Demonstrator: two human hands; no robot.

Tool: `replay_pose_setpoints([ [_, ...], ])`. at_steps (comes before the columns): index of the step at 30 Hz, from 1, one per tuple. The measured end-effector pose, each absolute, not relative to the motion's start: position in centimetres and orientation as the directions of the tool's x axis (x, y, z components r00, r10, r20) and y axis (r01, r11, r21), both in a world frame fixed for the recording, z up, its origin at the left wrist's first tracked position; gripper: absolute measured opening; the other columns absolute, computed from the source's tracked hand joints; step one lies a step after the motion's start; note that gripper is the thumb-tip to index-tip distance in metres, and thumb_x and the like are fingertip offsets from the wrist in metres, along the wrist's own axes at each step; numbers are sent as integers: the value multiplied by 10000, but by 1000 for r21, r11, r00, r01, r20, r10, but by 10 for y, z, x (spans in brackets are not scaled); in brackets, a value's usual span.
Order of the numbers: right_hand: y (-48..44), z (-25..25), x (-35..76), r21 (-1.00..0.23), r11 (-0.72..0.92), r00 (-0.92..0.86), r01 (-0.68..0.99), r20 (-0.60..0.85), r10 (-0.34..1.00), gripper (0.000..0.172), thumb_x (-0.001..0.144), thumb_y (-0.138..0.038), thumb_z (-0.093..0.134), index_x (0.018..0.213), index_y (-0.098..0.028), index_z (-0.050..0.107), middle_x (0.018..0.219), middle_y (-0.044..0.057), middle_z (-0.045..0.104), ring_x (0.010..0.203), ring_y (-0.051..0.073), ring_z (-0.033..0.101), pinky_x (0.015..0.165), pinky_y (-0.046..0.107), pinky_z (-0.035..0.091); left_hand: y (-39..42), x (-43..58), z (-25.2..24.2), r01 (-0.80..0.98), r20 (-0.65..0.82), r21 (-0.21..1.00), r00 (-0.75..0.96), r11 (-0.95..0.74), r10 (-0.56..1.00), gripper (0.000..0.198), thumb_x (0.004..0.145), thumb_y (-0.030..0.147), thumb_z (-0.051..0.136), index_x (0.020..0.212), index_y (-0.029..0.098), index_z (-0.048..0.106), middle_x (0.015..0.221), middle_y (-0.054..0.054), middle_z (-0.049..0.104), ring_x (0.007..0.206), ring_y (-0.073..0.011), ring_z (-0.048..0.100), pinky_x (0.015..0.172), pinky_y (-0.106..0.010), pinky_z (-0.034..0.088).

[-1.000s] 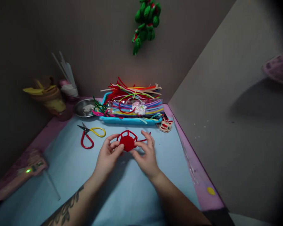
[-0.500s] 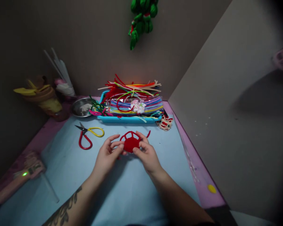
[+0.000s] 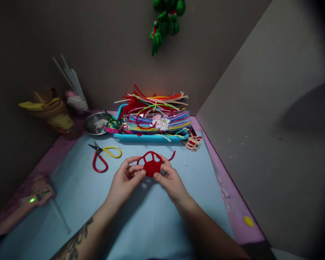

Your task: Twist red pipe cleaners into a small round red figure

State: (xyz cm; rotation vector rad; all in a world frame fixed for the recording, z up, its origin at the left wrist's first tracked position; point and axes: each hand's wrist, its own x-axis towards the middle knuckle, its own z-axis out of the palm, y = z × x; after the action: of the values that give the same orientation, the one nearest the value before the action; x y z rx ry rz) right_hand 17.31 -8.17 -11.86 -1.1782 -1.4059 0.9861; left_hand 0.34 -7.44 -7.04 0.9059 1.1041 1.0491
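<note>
Between my two hands is a red pipe-cleaner piece [image 3: 152, 168], with a solid lower part and open loops along its top. My left hand [image 3: 128, 177] pinches its left edge between thumb and fingers. On the other side, my right hand [image 3: 171, 177] grips the right edge, thumb at the lower corner. A loose red end [image 3: 172, 156] sticks out beyond the right fingers. Scissors [image 3: 99, 151] with one red and one yellow handle lie spread on the blue mat [image 3: 148, 231], left of my left hand.
Behind my hands stands a blue tray [image 3: 151, 138] heaped with colored pipe cleaners. A metal bowl [image 3: 90, 124] holds small white bits. At the left lies a pink glue gun [image 3: 39, 196] with a green light. A lion-face ornament [image 3: 192, 142] rests right of the tray.
The fingers have shifted slightly on the red piece, and its looped top now shows more fully. The whole view has moved a little; the scissors and tray stay put on the table.
</note>
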Motion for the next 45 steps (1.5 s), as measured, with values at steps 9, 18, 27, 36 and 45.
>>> replay_pose_setpoints([
  [9,-86,-118,172,-942,213,142,260,255,956,90,816,-310,658,827,-225,633,1182,99,593,1165,243,565,1012,420,429,-76,3,-71,-90,-218,971,60,223,974,651,668,320,762,1206,204,416,699,35,650,537,-103,559,527,-215,376],
  [18,-83,-112,179,-874,273,5,402,300,954,126,818,-254,612,900,-251,707,1350,89,514,1306,262,443,1106,455,328,-75,1,-76,-92,-201,971,201,223,959,667,718,321,728,1272,205,375,742,30,633,633,-123,589,599,-233,417],
  [27,-77,-120,165,-942,-65,176,-331,-129,976,216,708,-387,713,632,-192,657,1088,67,638,1098,238,535,982,364,386,-69,0,-83,-151,-133,981,-57,123,990,561,715,380,732,1171,181,473,822,7,643,591,-82,527,547,-212,408],
  [36,-77,-113,162,-884,-116,75,-454,-168,983,243,649,-414,782,618,-195,681,1031,46,640,1014,221,536,984,352,357,-76,12,-81,-195,-276,934,143,301,950,816,611,373,818,1278,164,396,762,-11,692,580,-112,571,566,-234,440],
  [45,-79,-116,161,-852,-154,18,-501,-188,982,260,687,-460,741,730,-203,723,1092,61,647,1104,246,526,1025,377,343,-75,11,-83,-260,-382,884,82,390,921,854,630,377,811,1325,127,382,552,48,616,380,-38,337,410,-172,203],
])
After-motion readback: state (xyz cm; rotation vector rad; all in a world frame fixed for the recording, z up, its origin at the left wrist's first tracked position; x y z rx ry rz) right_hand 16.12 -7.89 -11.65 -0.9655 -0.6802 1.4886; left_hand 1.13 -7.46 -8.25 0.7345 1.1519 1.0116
